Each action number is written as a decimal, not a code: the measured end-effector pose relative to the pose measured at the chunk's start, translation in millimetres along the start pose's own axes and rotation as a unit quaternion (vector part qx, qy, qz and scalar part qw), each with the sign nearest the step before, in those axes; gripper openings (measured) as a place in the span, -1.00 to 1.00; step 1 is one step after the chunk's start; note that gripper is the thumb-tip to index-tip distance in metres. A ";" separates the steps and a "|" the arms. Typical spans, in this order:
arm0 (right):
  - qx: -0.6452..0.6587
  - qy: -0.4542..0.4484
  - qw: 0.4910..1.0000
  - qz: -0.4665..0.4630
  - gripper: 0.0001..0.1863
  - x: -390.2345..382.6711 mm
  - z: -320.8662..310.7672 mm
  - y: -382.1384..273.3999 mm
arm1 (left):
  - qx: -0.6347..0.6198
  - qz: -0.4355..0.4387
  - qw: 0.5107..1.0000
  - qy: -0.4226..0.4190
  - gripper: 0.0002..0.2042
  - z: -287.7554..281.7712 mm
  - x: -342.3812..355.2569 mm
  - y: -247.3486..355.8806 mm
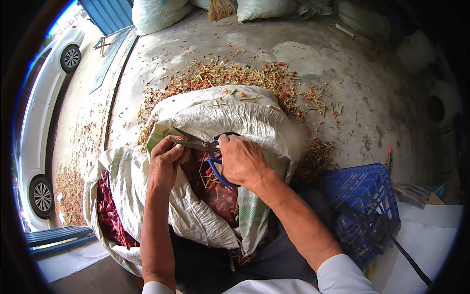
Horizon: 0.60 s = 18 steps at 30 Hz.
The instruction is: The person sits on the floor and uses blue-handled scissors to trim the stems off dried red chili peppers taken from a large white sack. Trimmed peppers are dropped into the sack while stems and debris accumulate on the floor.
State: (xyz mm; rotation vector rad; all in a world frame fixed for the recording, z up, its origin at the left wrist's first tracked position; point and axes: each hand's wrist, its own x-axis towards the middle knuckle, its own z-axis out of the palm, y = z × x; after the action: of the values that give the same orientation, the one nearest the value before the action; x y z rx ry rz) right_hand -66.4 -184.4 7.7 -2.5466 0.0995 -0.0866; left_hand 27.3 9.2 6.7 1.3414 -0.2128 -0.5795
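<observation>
My right hand (240,161) grips scissors (200,144) with blue handles and dark metal blades, over an open white woven sack (210,110). My left hand (164,161) is closed at the blades, pinching a small reddish piece, probably a dried chili, partly hidden by its fingers. Inside the sack below the scissors are dark red dried chilies (205,191) with pale stems. A second white sack (122,171) to the left holds more dark red chilies (112,210).
Stems and red bits (210,73) litter the concrete floor (342,68). A blue plastic crate (367,191) with a black cord (411,262) stands right. A white car (41,112) is at left; full sacks (156,14) and a straw broom (220,10) lie at the back.
</observation>
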 end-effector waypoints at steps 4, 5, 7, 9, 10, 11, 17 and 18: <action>-0.007 0.048 0.999 -0.024 -0.64 0.1 12.0 3.5 | 0.001 -0.011 1.000 -0.005 -0.87 -5.5 2.1 -1.0; 0.000 0.036 0.999 -0.015 -0.72 1.0 9.0 0.0 | 0.003 -0.009 1.000 -0.004 -0.87 -7.2 2.3 -1.8; 0.012 0.032 0.999 -0.009 -0.83 1.6 8.0 -1.6 | 0.005 -0.006 1.000 -0.005 -0.87 -7.4 2.4 -1.7; 0.024 0.049 0.998 -0.017 -0.89 1.5 9.4 -0.3 | 0.005 -0.004 1.000 -0.008 -0.88 -5.7 2.2 -1.2; 0.021 0.050 0.998 -0.007 -0.89 1.7 9.9 -1.3 | 0.009 -0.007 1.000 -0.009 -0.88 -7.8 2.8 -2.0; 0.019 0.051 0.998 0.002 -0.89 1.9 10.9 -3.1 | 0.013 -0.009 1.000 -0.010 -0.88 -12.2 4.0 -3.8; 0.110 0.052 0.992 0.040 -0.73 -1.5 22.7 2.3 | 0.007 -0.005 1.000 0.025 -0.87 7.3 5.5 -0.6; 0.140 0.055 0.988 0.043 -0.68 -2.1 24.6 5.6 | 0.002 -0.004 0.999 0.038 -0.86 12.1 6.0 -0.6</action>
State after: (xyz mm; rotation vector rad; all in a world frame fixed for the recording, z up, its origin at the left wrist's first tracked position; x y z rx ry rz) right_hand -66.7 -175.2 -15.8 -2.2540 0.2234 -0.1929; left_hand 26.5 -4.3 8.0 1.3667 -0.1466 -0.5326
